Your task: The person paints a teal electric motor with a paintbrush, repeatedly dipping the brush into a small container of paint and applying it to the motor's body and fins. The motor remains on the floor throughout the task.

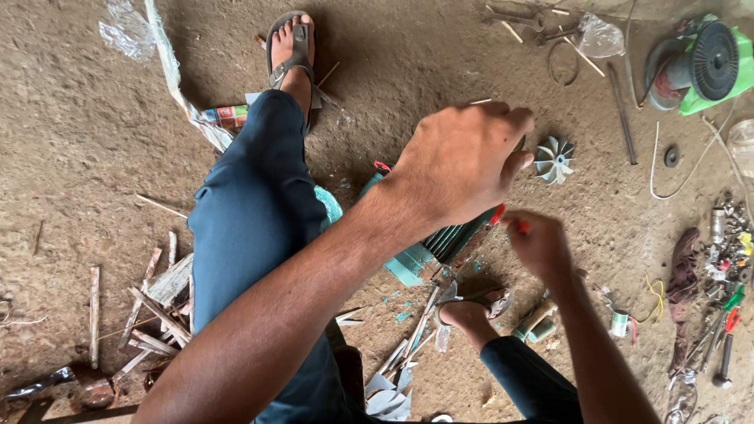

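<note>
1. Fingers (514,129) of the left hand (463,161) curl together over the teal finned motor housing (440,243), which lies on the dirt floor (86,133) between the person's two sandalled feet; whether they pinch anything is hidden behind the knuckles, so I cannot tell.
2. Right hand (542,247) has its fingers closed on a red-handled tool (503,216), whose tip points toward the housing, just below the left hand.
3. Likely risk: the tool could slip off the housing and jab the left hand, because the two hands work so close together.
4. Housing rests loose on uneven dirt; a hard push could roll it toward the near foot (471,310), which the open sandal leaves bare.
5. Small white fan impeller (554,159) lies near the left hand; a stray sweep could knock it across the floor.
6. Splintered wood strips (153,306) and scattered small parts (726,251) lie around; anything dropped could get lost among them.
</note>
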`<state>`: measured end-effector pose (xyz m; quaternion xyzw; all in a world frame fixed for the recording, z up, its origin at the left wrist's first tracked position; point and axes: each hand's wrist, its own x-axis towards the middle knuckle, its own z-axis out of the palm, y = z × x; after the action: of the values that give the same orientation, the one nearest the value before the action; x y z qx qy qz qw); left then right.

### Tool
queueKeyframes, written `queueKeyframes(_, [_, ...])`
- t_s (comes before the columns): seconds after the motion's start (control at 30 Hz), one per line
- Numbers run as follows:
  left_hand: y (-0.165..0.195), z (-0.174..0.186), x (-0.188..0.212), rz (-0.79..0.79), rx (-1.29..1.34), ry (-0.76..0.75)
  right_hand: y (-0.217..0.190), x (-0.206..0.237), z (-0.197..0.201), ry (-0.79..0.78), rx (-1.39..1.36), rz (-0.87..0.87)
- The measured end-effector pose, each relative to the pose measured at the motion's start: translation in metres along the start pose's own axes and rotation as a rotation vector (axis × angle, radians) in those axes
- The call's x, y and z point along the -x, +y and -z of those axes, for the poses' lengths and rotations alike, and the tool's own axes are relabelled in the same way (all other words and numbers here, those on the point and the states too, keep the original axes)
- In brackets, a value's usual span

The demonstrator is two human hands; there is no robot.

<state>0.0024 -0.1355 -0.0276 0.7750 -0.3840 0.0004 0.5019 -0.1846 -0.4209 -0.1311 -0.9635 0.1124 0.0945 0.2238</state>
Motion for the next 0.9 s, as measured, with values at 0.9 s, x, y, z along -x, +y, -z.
queueKeyframes(0.9, [0.002,-0.004,-0.003,0.031,-0.253,-0.109,-0.031,-0.005,0.028,-0.128,0.075,-0.327])
